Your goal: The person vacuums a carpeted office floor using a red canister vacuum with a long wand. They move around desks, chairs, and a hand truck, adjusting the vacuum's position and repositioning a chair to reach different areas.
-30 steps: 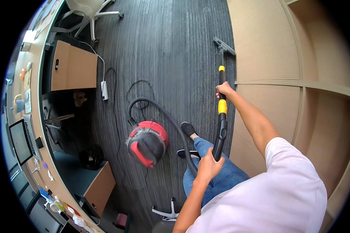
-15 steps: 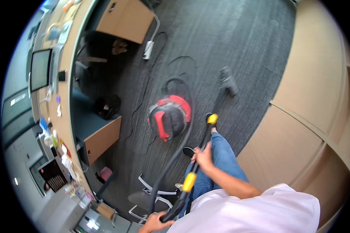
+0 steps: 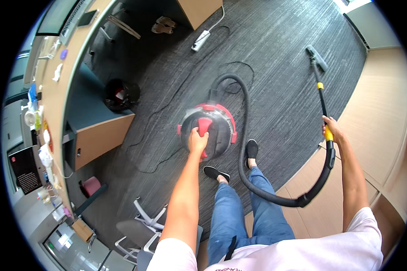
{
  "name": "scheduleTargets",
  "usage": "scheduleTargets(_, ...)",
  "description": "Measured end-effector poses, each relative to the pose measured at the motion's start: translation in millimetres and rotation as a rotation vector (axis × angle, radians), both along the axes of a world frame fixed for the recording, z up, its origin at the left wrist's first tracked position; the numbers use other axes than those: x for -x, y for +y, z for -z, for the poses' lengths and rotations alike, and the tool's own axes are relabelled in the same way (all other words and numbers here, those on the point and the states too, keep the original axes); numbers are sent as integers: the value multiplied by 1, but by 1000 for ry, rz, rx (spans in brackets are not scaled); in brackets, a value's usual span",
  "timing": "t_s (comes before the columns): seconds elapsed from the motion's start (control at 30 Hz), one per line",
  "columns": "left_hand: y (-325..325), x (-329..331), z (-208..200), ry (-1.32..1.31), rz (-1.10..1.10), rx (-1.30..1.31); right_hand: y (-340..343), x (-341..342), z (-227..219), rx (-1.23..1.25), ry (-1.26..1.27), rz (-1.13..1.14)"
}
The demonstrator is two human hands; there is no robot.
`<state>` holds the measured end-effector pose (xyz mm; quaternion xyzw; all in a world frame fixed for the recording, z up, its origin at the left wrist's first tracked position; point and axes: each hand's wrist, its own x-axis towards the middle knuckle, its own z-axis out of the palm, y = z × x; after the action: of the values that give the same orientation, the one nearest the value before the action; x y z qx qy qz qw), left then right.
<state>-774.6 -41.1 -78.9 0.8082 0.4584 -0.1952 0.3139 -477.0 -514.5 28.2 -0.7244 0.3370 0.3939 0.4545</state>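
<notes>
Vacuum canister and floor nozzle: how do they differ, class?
The canister is round, red and black; the nozzle is a narrow grey bar. The canister is bulkier than the nozzle. The left hand holds the canister's red handle; no hand touches the nozzle. Both connect through the hose and wand.

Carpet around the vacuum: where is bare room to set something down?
Bare carpet lies between the hose and the wand, and from the cord beside the power strip across to the floor nozzle. Crowded: beside the vacuum, near the black shoes, and at the hose's upper bend, by a cord loop.
</notes>
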Motion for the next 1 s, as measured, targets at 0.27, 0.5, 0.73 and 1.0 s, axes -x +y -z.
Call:
scheduleTargets(0.27,13,43,35,-128,-197,392,7,116,-34,158,229,-351)
scheduleTargets(0.5,51,181,-10,-51,24,260,-33,256,-144,289,308,-561)
scheduleTargets(0.73,64,327,-53,228,316,194,17,283,-204,155,193,-357)
scheduleTargets(1.0,88,408,-53,523,472,89,119,88,-47,179,-226,-745)
